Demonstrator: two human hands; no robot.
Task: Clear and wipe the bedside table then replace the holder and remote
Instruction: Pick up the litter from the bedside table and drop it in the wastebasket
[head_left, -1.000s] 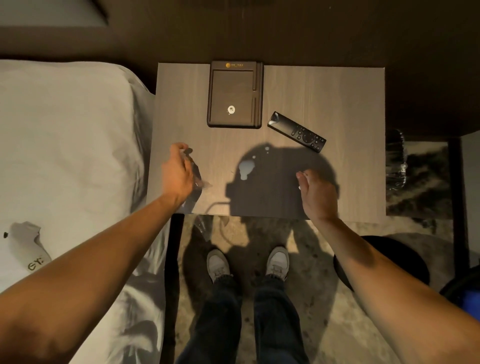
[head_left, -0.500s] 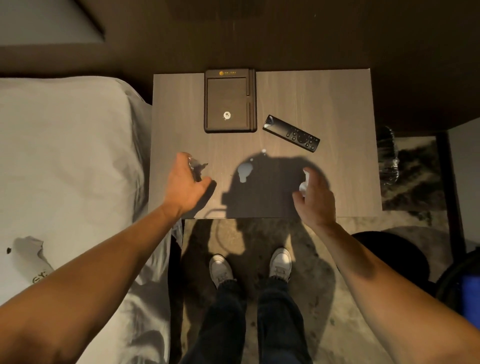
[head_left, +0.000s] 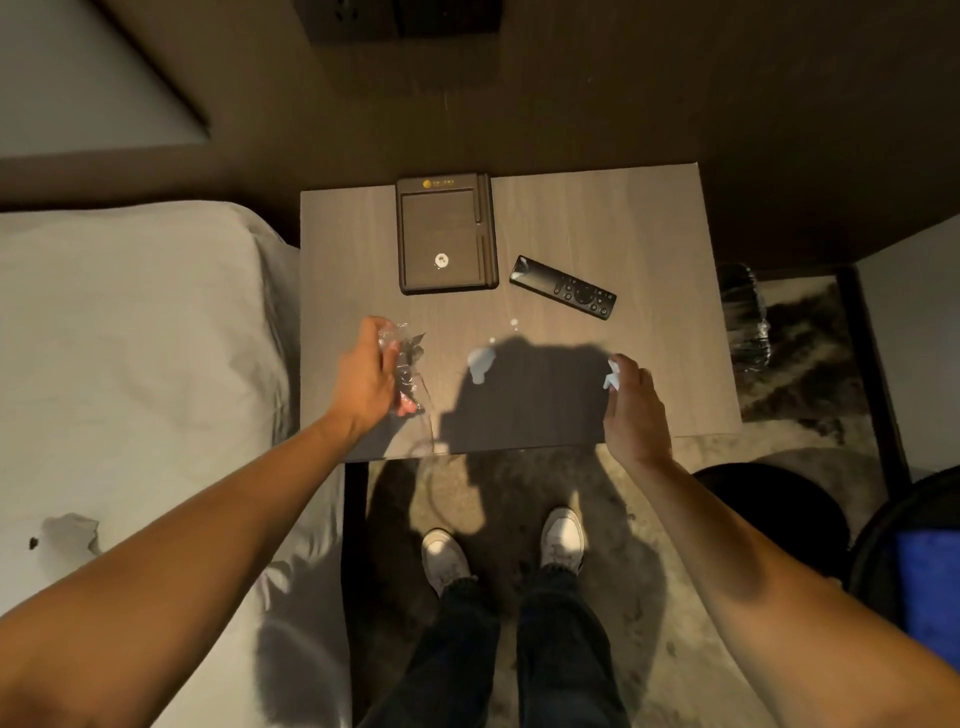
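A wooden bedside table is seen from above, set between a bed with a white pillow on the left and a dark floor area on the right. At the back of the tabletop a dark brown holder lies flat, with a small round white item resting in its recess. Just beside the holder's right lower corner, apart from it, a black remote lies at a slant, its button end pointing toward the right.

The left hand is held over the left front part of the table, its fingers closed around a crumpled piece of clear plastic wrapper that hangs down past the palm. The right hand is held over the right front part, pinching a small white scrap between thumb and fingers; what the scrap is cannot be told.

Between the two hands, a pale spill is seen on the tabletop at the edge of the person's shadow, with a few small droplets a little farther back. Below the table edge, two white shoes and dark trousers are seen on a mottled carpet
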